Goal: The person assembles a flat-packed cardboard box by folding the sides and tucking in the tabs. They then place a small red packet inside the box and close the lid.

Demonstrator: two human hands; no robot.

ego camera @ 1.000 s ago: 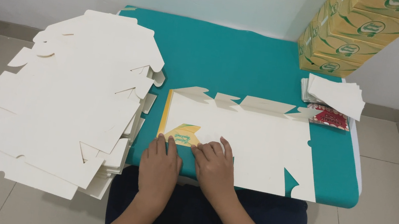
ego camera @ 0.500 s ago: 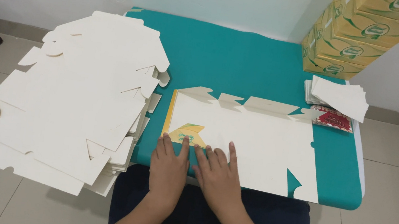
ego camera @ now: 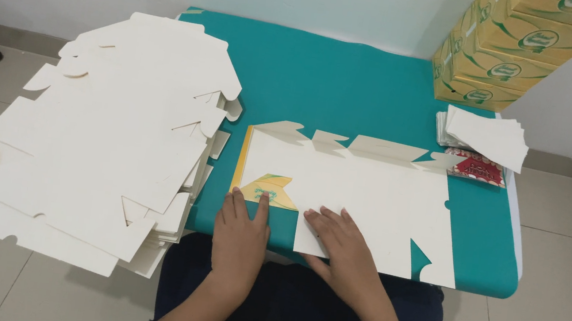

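A flat white die-cut cardboard blank (ego camera: 363, 193) lies on the teal table (ego camera: 354, 88), its tabs pointing to the far side. At its near left corner a flap is folded over and shows a yellow and green printed side (ego camera: 269, 190). My left hand (ego camera: 241, 232) lies flat at the blank's near edge with its fingertips on that folded flap. My right hand (ego camera: 344, 253) presses palm down on the blank's near edge, fingers spread.
A tall stack of flat white blanks (ego camera: 98, 136) overhangs the table's left side. Yellow printed boxes (ego camera: 514, 51) are stacked at the far right, with a small pile of white sheets (ego camera: 484, 135) and a red packet (ego camera: 476, 168) before them. Tiled floor surrounds the table.
Both hands have slid a little toward me along the blank's near edge and moved apart. The printed flap stays folded over.
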